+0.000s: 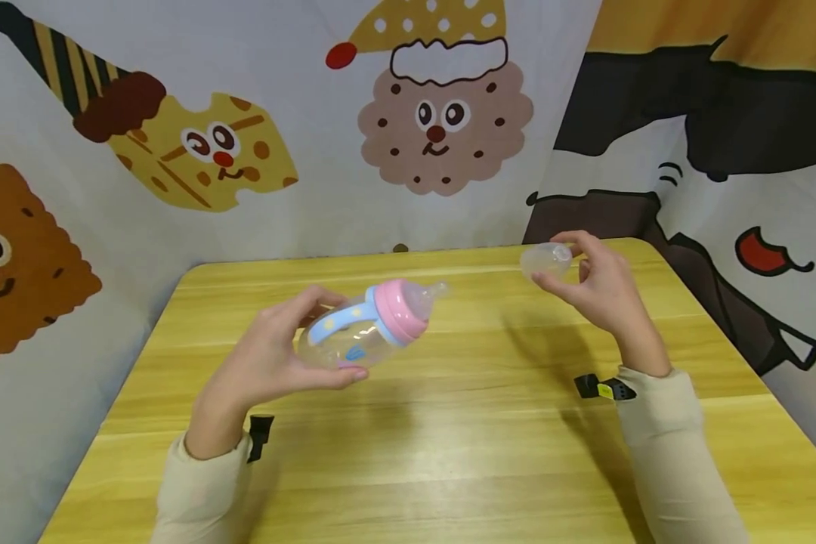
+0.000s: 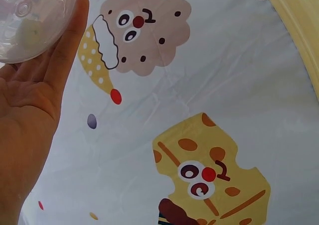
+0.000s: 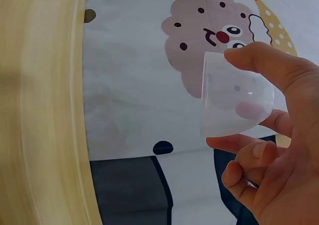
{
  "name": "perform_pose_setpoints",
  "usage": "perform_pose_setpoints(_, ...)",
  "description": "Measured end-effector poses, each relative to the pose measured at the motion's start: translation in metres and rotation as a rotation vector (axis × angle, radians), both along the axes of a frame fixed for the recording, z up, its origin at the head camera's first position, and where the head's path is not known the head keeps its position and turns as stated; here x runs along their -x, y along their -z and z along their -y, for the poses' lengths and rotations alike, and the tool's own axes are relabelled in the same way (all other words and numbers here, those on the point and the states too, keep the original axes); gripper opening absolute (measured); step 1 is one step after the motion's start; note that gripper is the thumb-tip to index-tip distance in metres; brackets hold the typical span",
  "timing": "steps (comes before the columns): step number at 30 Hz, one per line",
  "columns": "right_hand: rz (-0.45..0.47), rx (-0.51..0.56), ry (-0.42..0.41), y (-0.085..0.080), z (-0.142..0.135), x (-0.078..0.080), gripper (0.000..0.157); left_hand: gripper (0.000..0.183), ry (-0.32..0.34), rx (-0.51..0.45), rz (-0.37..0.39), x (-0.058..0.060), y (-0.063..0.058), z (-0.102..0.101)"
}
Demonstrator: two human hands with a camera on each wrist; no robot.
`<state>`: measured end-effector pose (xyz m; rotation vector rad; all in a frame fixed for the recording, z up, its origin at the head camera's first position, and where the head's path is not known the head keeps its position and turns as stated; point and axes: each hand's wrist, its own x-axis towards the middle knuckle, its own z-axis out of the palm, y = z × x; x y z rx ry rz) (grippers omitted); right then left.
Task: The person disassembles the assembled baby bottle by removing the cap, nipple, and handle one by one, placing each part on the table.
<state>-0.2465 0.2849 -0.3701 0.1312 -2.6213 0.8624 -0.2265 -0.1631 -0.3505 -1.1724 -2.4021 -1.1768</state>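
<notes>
My left hand [image 1: 265,351] grips a clear baby bottle [image 1: 360,332] round its body, holding it tilted above the table. The bottle has a pink collar, a clear nipple pointing right, and blue handles with yellow dots. In the left wrist view only the bottle's round base [image 2: 35,31] shows, against the left hand [image 2: 35,105]. Over the table's far right part, my right hand [image 1: 598,283] pinches a translucent dome-shaped cap [image 1: 545,259] between thumb and fingers. The right wrist view shows the cap [image 3: 234,98] side-on, its open rim facing left, held by the right hand [image 3: 279,135].
A yellow wood-grain table [image 1: 449,453] lies beneath both hands. Behind it hangs a white cloth [image 1: 326,136] printed with cartoon biscuits and cheese, continuing along both sides. Black straps [image 1: 260,438] sit at the cuffs of the beige sleeves [image 1: 200,491].
</notes>
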Motion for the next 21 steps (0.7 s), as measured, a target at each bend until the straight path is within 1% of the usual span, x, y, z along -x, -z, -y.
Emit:
perform_pose_setpoints(2,0.013,0.001,0.006,0.001,-0.002,0.001,0.052,0.070,0.004,-0.008,0.002,0.000,0.000,0.000)
perform_pose_setpoints(8,0.062,0.008,-0.005,0.004,-0.007,0.002,0.051,0.070,0.018,-0.017,-0.029,0.001,0.001,0.001)
perform_pose_setpoints(14,0.162,-0.012,-0.028,0.005,-0.011,0.001,0.058,0.071,0.016,-0.013,-0.038,0.003,0.000,0.000)
perform_pose_setpoints(17,0.179,-0.032,-0.033,0.007,-0.011,0.004,0.059,0.071,0.020,-0.023,-0.033,0.002,0.000,0.000)
perform_pose_setpoints(21,0.176,-0.045,-0.054,0.011,-0.011,0.007,0.059,0.070,0.020,-0.033,-0.034,0.000,0.000,0.001)
